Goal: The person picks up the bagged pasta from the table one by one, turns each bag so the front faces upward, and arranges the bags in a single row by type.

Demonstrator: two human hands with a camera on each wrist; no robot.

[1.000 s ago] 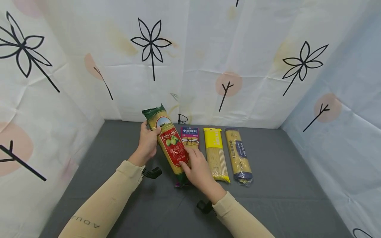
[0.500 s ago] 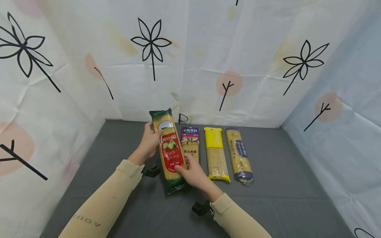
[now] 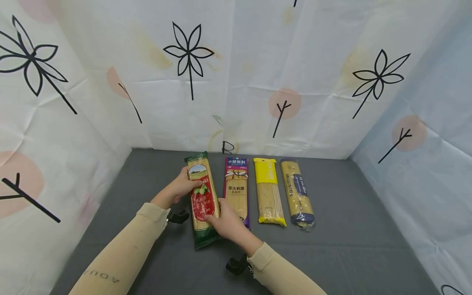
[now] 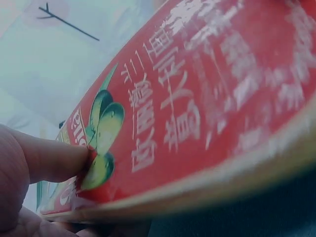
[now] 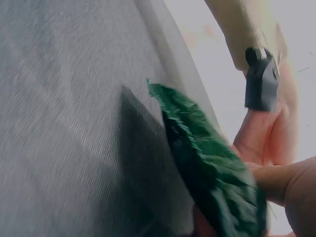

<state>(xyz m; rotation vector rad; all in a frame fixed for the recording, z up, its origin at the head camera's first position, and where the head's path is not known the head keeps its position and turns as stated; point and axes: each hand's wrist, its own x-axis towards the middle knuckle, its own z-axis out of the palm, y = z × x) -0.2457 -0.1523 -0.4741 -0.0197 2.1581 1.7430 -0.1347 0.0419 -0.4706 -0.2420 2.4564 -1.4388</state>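
Observation:
Both hands hold a pack of spaghetti (image 3: 203,205) with green ends and a red label showing green olives. My left hand (image 3: 180,185) grips its left edge near the upper part, thumb across the label; the left wrist view shows that thumb (image 4: 54,160) beside the olives. Lower down, my right hand (image 3: 229,221) grips the right edge with the thumb on the front. In the right wrist view the pack's green end (image 5: 212,168) hangs just above the grey cloth, casting a shadow.
To the right lie a purple-topped pasta pack (image 3: 236,188), a yellow-topped noodle pack (image 3: 268,192) and a blue-labelled spaghetti pack (image 3: 297,192), side by side on the grey tabletop (image 3: 332,262). A patterned white curtain (image 3: 250,73) stands behind and at both sides.
The olive-label pack has moved left and down toward the tabletop, turning more upright. Both hands have travelled with it, and the purple-topped pack behind it has come into fuller view.

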